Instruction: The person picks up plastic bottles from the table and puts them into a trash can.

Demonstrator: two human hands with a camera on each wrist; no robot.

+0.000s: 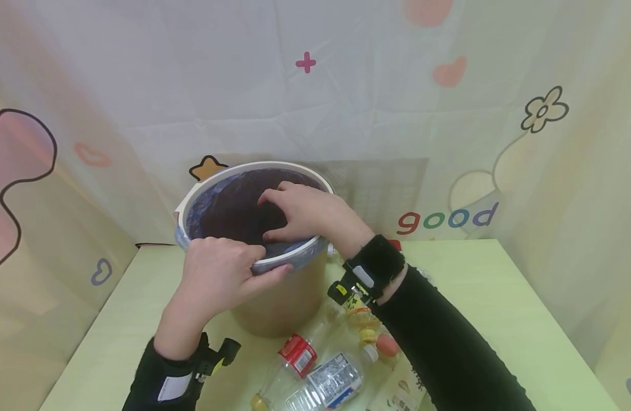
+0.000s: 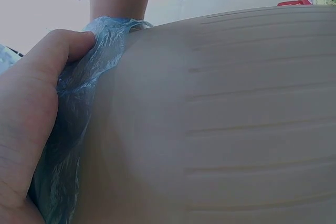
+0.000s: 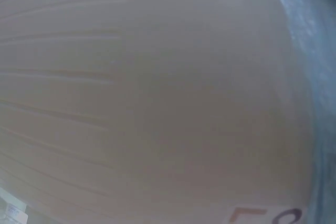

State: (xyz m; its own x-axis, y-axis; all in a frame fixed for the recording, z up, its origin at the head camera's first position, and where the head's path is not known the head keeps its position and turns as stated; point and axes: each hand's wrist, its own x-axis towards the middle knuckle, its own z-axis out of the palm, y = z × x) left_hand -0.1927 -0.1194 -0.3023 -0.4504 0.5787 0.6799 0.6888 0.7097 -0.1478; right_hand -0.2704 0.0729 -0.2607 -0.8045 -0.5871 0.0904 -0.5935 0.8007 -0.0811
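Observation:
A beige trash can (image 1: 282,311) with a white rim stands on the table, lined with a thin blue plastic bag (image 1: 205,202) that folds over the rim. My left hand (image 1: 218,274) grips the near rim, its thumb outside over the bag and its fingers hidden inside. In the left wrist view the bag (image 2: 79,93) bunches under that thumb. Over the right side of the rim reaches my right hand (image 1: 307,211), fingers spread and loosely bent within the mouth, nothing seen in them. The right wrist view is filled by the can's ribbed wall (image 3: 157,103).
Right in front of the can lie a clear bottle with a red label (image 1: 298,355) and another with a white cap (image 1: 336,379). A yellow-capped bottle (image 1: 360,314) and a printed carton (image 1: 400,388) lie beside my right forearm. A patterned curtain (image 1: 346,114) hangs behind.

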